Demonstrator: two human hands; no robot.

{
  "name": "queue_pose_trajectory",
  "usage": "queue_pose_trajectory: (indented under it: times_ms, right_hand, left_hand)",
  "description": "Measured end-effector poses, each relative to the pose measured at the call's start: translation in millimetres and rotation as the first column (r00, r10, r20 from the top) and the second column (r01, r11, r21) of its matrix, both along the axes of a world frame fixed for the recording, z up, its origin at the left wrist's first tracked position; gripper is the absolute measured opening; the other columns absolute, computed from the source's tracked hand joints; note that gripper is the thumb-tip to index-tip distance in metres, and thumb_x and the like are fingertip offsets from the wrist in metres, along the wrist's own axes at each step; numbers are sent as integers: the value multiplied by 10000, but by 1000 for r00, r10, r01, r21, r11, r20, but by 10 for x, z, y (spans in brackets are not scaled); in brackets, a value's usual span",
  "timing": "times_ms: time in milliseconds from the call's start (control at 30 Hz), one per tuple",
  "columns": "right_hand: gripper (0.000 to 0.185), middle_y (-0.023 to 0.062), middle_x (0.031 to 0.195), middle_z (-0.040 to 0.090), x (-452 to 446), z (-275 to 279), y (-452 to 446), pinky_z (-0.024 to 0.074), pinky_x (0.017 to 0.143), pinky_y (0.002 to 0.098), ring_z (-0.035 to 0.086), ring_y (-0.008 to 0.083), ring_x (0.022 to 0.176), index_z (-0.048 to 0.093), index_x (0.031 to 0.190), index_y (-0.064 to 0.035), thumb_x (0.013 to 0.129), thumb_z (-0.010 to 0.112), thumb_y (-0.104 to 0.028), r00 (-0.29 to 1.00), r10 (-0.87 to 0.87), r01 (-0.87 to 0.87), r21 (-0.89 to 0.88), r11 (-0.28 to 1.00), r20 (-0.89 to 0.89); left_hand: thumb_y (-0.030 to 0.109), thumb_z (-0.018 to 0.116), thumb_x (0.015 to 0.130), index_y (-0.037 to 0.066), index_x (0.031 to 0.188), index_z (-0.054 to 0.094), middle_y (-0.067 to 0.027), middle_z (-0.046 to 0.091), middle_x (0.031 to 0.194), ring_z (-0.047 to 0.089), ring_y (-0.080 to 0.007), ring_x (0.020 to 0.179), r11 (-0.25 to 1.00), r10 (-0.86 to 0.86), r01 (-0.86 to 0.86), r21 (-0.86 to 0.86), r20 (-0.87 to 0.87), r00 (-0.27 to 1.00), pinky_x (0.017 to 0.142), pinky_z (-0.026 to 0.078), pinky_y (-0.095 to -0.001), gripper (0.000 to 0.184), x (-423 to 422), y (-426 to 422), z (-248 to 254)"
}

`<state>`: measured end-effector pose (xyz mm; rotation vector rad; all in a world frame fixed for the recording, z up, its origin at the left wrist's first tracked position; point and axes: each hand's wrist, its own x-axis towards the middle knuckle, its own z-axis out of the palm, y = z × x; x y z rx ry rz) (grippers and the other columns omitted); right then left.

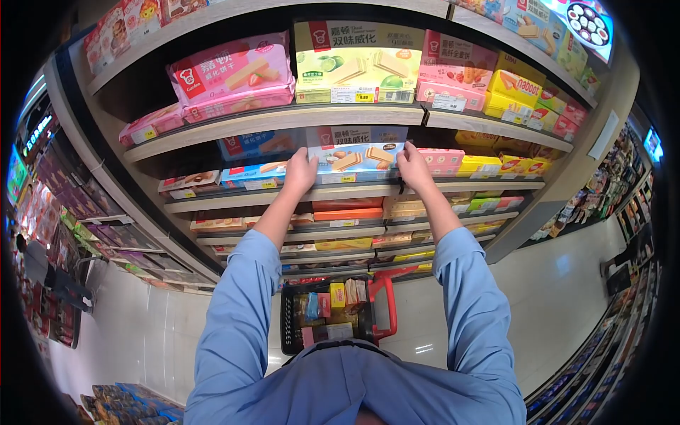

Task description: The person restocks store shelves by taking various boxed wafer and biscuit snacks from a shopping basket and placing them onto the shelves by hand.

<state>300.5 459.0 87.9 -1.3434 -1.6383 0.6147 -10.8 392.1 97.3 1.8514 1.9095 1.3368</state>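
Note:
A light blue wafer biscuit box [355, 154] with pictures of wafers and nuts on its front stands at the edge of the middle shelf. My left hand [302, 172] grips its left end with the fingers curled, while my right hand [414, 168] holds the right end. Both forearms reach forward in rolled-up blue sleeves. Left of the box lie blue wafer packs [258, 174], close to my left hand. Pink biscuit packs [440, 161] sit just beyond my right hand.
Above is a shelf with pink wafer packs [230, 71], a green lime wafer box [358, 60] and yellow packs [515, 86]. Lower shelves hold more biscuits. At my feet stands a black shopping basket [289, 319] with a red handle [386, 304] and several packages inside.

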Motion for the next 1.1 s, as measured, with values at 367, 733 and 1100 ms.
queue_pose_trajectory:
  times_ms: [367,733,1100]
  right_hand:
    - [601,177,958,684,-19,2,-392,527,845,385,690,277,905,416,1420,91,916,587,-187,997,67,-69,41,997,42]
    - [695,153,905,669,13,10,-309,528,815,370,683,261,852,323,1497,65,898,596,-159,992,84,-81,-36,996,89]
    - [321,38,905,645,56,-764,-1968,521,630,261,622,96,694,504,1324,5,1032,526,-129,839,294,-493,-409,768,-458]
  left_hand:
    - [190,654,917,-34,941,538,-269,651,887,636,-464,884,996,36,-35,84,-21,999,774,506,-498,254,-8,16,-130]
    - [156,649,899,-63,1030,560,-329,642,989,610,-494,995,1000,-10,10,-24,19,1000,872,493,-513,271,40,-63,-23]
    - [51,573,979,-29,1393,485,-190,636,1283,630,-211,1193,974,-227,198,113,514,827,978,515,-308,430,188,-1378,-945]
